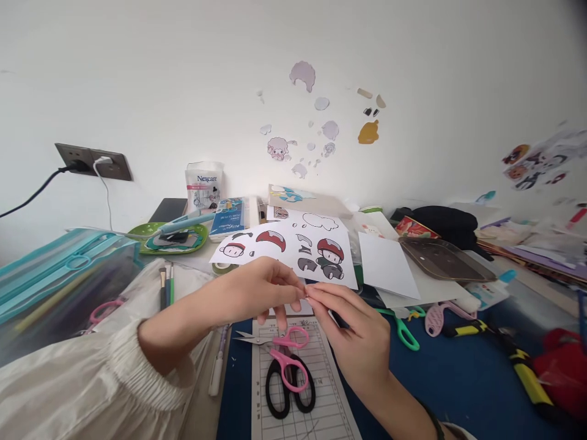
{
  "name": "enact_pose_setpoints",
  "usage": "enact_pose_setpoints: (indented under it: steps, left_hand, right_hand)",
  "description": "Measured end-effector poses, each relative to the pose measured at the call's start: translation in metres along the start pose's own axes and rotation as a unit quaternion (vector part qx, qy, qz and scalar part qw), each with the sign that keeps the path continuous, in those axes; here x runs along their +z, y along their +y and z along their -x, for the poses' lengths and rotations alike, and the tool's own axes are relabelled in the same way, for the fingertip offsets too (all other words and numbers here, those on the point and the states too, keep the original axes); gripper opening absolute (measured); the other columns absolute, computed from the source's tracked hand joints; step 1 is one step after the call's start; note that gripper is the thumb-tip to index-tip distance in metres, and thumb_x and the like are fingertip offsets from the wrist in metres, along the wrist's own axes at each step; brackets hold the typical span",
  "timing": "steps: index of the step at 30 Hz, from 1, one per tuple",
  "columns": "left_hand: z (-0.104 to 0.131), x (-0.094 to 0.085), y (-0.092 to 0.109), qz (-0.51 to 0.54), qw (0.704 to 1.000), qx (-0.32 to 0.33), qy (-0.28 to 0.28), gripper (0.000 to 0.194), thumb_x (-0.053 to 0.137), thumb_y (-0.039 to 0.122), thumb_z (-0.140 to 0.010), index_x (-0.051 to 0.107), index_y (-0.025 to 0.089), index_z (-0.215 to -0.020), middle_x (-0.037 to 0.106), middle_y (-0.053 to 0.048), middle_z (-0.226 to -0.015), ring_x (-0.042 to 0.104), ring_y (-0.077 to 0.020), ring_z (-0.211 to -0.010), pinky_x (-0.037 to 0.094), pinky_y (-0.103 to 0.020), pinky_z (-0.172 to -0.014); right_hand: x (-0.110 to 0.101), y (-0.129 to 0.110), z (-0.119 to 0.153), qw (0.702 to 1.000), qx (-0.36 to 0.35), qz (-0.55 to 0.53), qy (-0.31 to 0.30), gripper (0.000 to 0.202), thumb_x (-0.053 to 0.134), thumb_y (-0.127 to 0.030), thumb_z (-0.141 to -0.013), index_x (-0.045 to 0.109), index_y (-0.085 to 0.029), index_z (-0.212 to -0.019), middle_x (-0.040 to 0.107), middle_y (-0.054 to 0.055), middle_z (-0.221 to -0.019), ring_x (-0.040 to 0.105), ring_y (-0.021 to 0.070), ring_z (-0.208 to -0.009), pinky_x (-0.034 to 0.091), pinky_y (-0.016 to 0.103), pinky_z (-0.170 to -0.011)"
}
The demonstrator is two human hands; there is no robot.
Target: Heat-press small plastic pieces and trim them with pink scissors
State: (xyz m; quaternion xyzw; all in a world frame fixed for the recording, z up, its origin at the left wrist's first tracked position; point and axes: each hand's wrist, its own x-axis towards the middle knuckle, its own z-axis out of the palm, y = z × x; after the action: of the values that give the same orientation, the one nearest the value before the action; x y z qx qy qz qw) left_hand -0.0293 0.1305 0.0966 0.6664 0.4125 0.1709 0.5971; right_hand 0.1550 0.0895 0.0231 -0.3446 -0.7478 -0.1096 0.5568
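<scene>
My left hand (261,290) and my right hand (355,327) meet fingertip to fingertip over the desk. Both are pinched on something too small to make out. Behind them lies a printed sheet (284,241) with red-capped cartoon figures and separate parts. Below my hands, pink-handled scissors (293,373) lie with their blades apart, pointing left, on top of black-handled scissors (277,391). Both pairs rest on a gridded paper pad (321,409).
Green scissors (406,333) and yellow-black pliers (527,373) lie to the right. A teal zip pouch (77,263), brushes (164,287) and a green tray (147,230) stand left. White paper (387,263) and a brown tray (444,260) are behind right.
</scene>
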Motion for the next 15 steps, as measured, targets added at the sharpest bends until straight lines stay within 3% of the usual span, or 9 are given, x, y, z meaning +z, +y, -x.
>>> enact_pose_setpoints:
  steps: [3, 6, 12, 15]
  left_hand:
    - [-0.002, 0.003, -0.001, 0.042, 0.999, -0.001, 0.0, 0.019, 0.066, 0.035, -0.082, 0.072, 0.017, -0.085, 0.069, 0.001, -0.08, 0.063, -0.0089, -0.053, 0.036, -0.019, -0.04]
    - [-0.009, 0.01, -0.008, 0.079, 0.997, -0.001, 0.019, 0.024, 0.066, 0.038, -0.08, 0.07, 0.018, -0.092, 0.069, 0.001, -0.084, 0.062, -0.0089, -0.053, 0.035, -0.019, -0.041]
    - [-0.023, 0.043, -0.037, 0.088, 0.993, -0.005, 0.081, 0.024, 0.061, 0.041, -0.079, 0.06, 0.02, -0.09, 0.06, 0.002, -0.078, 0.053, -0.0097, -0.048, 0.035, -0.022, -0.042]
    - [-0.025, 0.063, -0.055, 0.055, 0.991, 0.035, 0.113, 0.019, 0.055, 0.04, -0.086, 0.059, 0.022, -0.092, 0.053, 0.004, -0.068, 0.05, -0.0116, -0.051, 0.039, -0.024, -0.05]
  right_hand:
    - [-0.003, 0.001, 0.0, 1.0, -0.005, 0.017, 0.005, 0.015, 0.063, -0.009, -0.095, 0.074, -0.018, -0.094, 0.079, 0.004, -0.091, 0.076, 0.0128, -0.081, 0.063, 0.02, -0.078]
    - [-0.009, 0.018, -0.004, 0.999, 0.014, 0.051, 0.011, 0.013, 0.064, -0.01, -0.095, 0.073, -0.019, -0.096, 0.077, 0.002, -0.093, 0.075, 0.0129, -0.082, 0.063, 0.025, -0.077]
    - [0.003, 0.103, -0.015, 0.993, 0.008, 0.121, 0.003, 0.011, 0.063, -0.026, -0.099, 0.069, -0.017, -0.099, 0.072, 0.002, -0.098, 0.069, 0.0153, -0.09, 0.06, 0.035, -0.082]
    - [0.016, 0.13, -0.013, 0.988, -0.018, 0.15, -0.015, 0.013, 0.063, -0.029, -0.099, 0.068, -0.017, -0.101, 0.07, 0.003, -0.102, 0.068, 0.0161, -0.092, 0.059, 0.037, -0.084]
